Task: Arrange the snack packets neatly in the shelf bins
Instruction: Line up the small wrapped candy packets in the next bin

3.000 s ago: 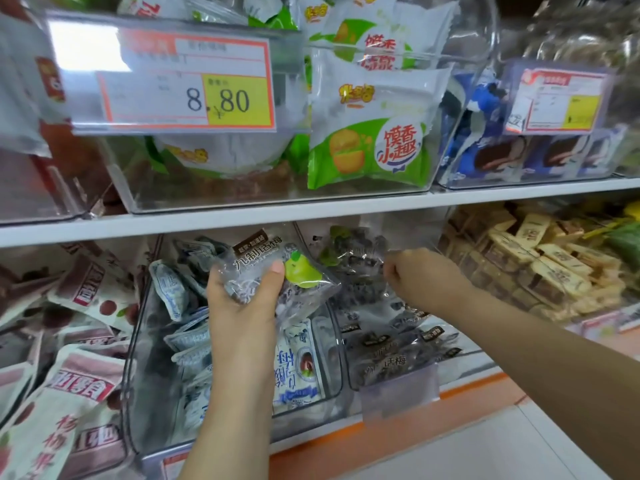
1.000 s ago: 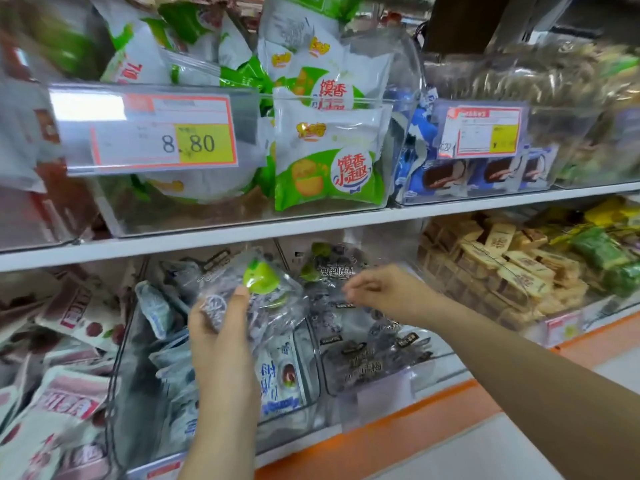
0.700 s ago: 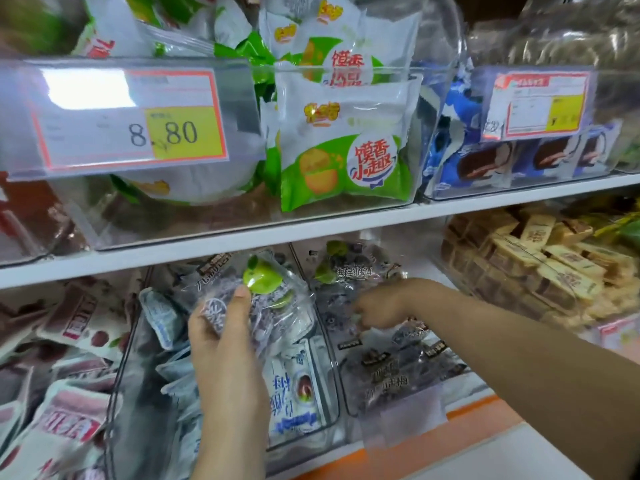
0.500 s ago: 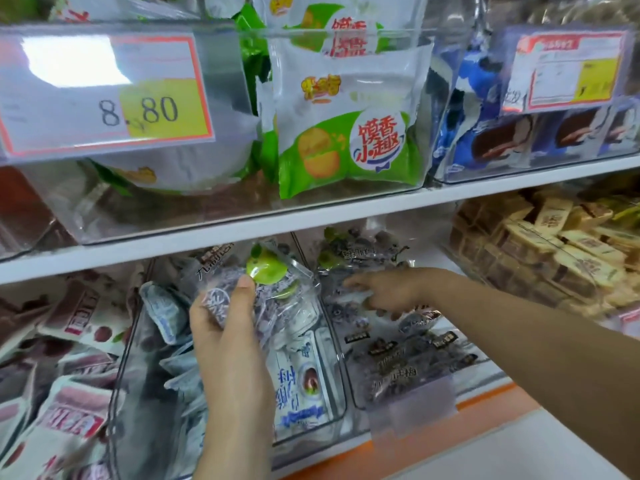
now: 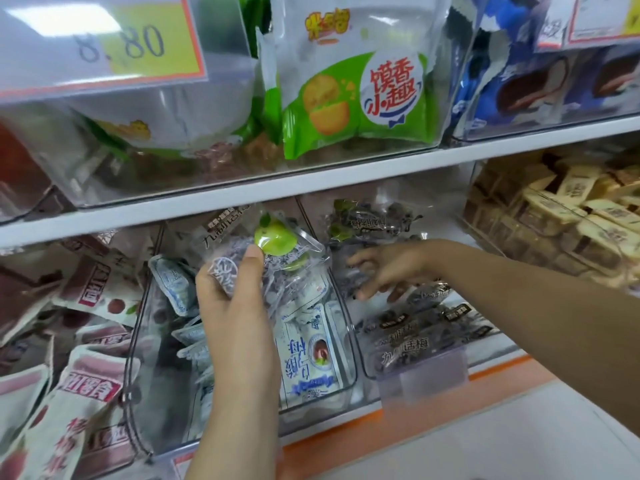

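Observation:
My left hand (image 5: 230, 299) grips a clear plum packet (image 5: 277, 258) with a green fruit picture, held up over the clear bin of white-and-blue packets (image 5: 308, 355). My right hand (image 5: 384, 268) reaches into the neighbouring clear bin (image 5: 415, 367) of dark plum packets (image 5: 412, 337). Its fingers are spread and bent down onto those packets. Another dark packet (image 5: 370, 220) stands upright at the back of that bin.
Pink-and-white packets (image 5: 69, 386) fill the lower-left bin. Tan wrapped snacks (image 5: 571, 209) lie in the lower-right bin. Above the white shelf board (image 5: 311, 188) sit green biscuit bags (image 5: 356, 95), blue packs (image 5: 540, 84) and an 8.80 price tag (image 5: 114, 46).
My right hand has dropped from the bin's upper edge deeper onto the dark packets. My left hand keeps holding the same packet. The camera has moved closer to the shelf.

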The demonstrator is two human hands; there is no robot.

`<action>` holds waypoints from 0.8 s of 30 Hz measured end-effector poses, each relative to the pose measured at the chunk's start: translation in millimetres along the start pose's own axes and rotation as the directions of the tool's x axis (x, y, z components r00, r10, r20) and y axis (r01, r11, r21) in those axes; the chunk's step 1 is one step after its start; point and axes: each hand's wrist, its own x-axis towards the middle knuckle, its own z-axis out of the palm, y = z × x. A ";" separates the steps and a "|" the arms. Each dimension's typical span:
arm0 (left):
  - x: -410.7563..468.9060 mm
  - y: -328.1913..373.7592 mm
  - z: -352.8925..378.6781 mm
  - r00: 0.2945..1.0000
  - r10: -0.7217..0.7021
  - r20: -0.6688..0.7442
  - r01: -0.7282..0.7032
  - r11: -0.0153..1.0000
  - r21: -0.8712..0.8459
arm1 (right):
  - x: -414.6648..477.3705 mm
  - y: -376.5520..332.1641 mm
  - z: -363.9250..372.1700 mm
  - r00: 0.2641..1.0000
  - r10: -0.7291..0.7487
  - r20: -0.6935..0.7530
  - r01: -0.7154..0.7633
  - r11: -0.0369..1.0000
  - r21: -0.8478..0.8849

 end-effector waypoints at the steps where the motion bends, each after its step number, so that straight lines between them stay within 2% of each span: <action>1: -0.6 0.3 -0.4 1.000 0.004 0.000 -0.004 1.000 0.005 | -0.2 2.0 -0.2 1.000 -0.015 0.001 0.015 1.000 0.021; 3: -1.3 0.9 -0.8 1.000 0.021 0.010 -0.022 0.999 0.029 | -1.0 2.2 0.5 0.999 -0.038 -0.028 0.036 0.997 -0.062; 7: -2.7 1.0 -1.0 0.998 0.060 0.025 -0.062 0.996 0.068 | 3.7 1.5 0.9 0.953 -0.172 -0.250 0.081 0.938 -0.338; 11: -2.8 0.9 -0.8 0.996 0.085 0.021 -0.087 0.994 0.073 | -0.7 0.7 -9.7 0.910 -0.178 -0.374 0.011 0.913 -0.408; 14: -2.8 -0.1 -0.9 0.995 0.095 0.022 -0.096 0.993 0.068 | 1.3 0.2 -13.5 0.839 -0.246 -0.485 -0.003 0.890 -0.457; 16: -2.0 -0.9 -0.7 0.996 0.086 0.027 -0.088 0.992 0.085 | 4.9 -0.8 -14.9 0.822 -0.274 -0.500 0.017 0.888 -0.460; 24: 1.3 -5.7 -3.5 0.993 0.114 0.028 -0.115 0.992 0.053 | 3.3 -2.3 -25.0 0.880 -0.278 -0.386 -0.018 0.791 -0.611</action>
